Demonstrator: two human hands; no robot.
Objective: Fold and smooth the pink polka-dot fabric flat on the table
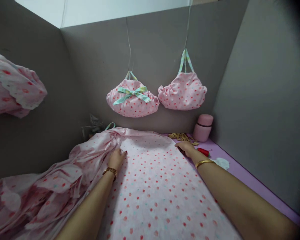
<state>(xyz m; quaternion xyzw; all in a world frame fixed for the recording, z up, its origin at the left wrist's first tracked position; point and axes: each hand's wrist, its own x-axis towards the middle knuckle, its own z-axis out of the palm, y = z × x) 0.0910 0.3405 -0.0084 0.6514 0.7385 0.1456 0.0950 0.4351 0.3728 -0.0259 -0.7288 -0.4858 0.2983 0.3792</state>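
Pink polka-dot fabric (155,190) lying spread beneath both hands; left hand (117,159) pressing down open and flat on it; right hand (186,149) resting open along its far edge, just beside a red thread spool (203,152). Purple tabletop (250,180) carrying a pink flask (203,127); two gathered pink bags (157,96) hanging against a grey partition (150,50)
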